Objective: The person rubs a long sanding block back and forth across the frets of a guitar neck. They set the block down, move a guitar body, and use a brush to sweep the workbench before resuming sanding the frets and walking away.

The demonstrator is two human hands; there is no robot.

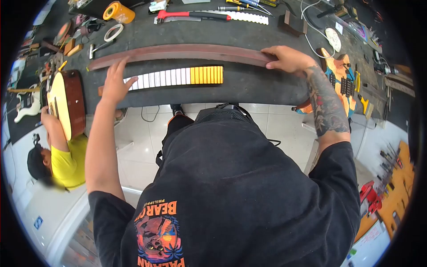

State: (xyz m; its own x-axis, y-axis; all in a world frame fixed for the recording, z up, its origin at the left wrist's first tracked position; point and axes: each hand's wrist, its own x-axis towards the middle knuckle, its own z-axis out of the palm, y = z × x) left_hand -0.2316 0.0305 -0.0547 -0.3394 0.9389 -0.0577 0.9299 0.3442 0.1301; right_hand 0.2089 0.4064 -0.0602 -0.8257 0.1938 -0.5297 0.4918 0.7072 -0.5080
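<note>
A long reddish-brown bar [187,53], which looks like wood, lies across the dark workbench. My right hand [289,58] grips its right end, thumb on the near side and fingers over the top. My left hand [116,82] has its fingers stretched out, the tips at the bar's near edge toward its left end. Its thumb points apart, over the left part of a guitar fretboard [173,77] covered in white and yellow strips. This fretboard lies between the bar and the bench's front edge; my left hand partly hides its brown left end.
Beyond the bar lie a red-and-black tool [195,15], a notched straightedge [251,18], an orange roll [119,12], a white ring [114,32] and a small hammer [92,51]. A blue-and-wood guitar body [344,84] sits right. At left, a person [66,160] handles an acoustic guitar [66,104].
</note>
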